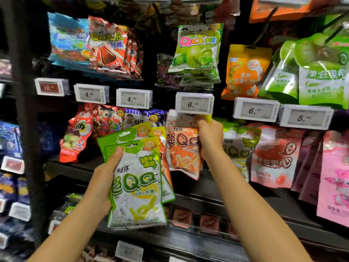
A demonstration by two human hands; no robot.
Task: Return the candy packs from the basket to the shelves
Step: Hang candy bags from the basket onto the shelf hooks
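The left hand (105,178) is gripping a fanned stack of green QQ gummy packs (138,186), thumb on the front face, at 7 o'clock in the view. The right hand (209,137) is clamping the upper right edge of an orange QQ gummy pack (183,148), which is hanging just below the 6.50 price tag (194,104) near centre. More green packs (239,146) are hanging at 3 o'clock from that hand.

Hanging packs (277,157) crowd the row under the price tags (194,104); a dark gap (207,186) opens below the orange pack (184,150).
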